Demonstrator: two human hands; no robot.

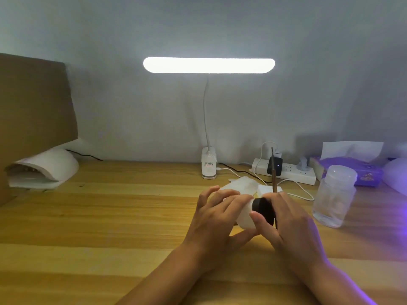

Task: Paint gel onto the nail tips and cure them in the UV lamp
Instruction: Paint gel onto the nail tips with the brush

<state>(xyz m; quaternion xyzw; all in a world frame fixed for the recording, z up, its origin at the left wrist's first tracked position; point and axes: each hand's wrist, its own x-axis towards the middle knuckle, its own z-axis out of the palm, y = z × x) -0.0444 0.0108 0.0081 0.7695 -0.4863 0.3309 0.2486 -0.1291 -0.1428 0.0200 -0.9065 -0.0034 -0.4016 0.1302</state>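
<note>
So here's what we're looking at: the gel bottle (244,221) is well in front of the desk lamp (208,166), a bit to its right, lying on its side between both hands just above the counter (110,216). The left hand (217,213) has its fingers wrapped over the white body, thumb underneath. The right hand (293,225) pinches the black cap (263,209) with thumb and fingers, so the cap points to the right. A thin brown brush (274,177) sticks straight up from behind the right hand; we can't tell which fingers hold it.

The UV lamp (44,168) sits far left of the desk lamp, by a sheet of cardboard (33,95), mouth facing us. To the desk lamp's right we get a power strip (286,172), then a purple tissue box (352,170), and a clear jar (334,199) nearer to us than both.

Hard-to-see stuff: most of the bottle is covered by the left hand, so no label is readable. Some white pieces (242,182) between the desk lamp and the hands are half hidden, and we can't say what they are. The inside of the UV lamp is too dim to make out. A pale rounded thing (396,175) far right of the desk lamp is cut off by the edge.
</note>
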